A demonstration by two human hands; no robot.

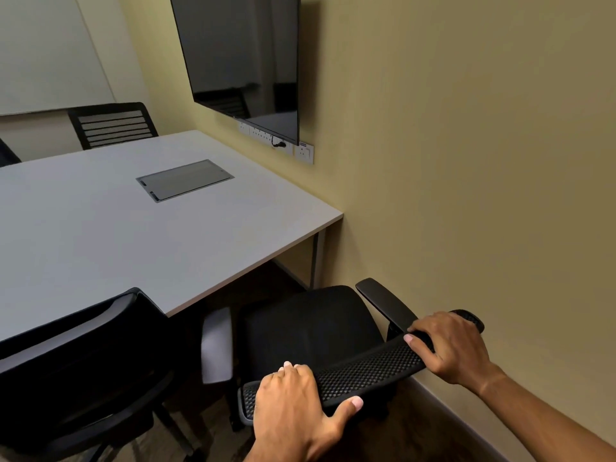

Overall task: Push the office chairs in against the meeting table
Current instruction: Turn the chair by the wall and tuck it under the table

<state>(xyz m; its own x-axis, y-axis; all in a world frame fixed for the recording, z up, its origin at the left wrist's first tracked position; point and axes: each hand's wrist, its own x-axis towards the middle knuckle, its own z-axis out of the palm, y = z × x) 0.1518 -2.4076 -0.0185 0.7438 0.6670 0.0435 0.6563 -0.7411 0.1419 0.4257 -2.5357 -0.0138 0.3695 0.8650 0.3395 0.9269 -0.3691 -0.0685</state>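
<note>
Gripping the mesh top edge of the office chair (310, 328), the left hand (293, 405) and right hand (453, 348) are both clamped on its backrest; the chair stands near the meeting table (116, 235) corner, beside the wall (466, 161); a second chair (83, 361) sits left.
</note>
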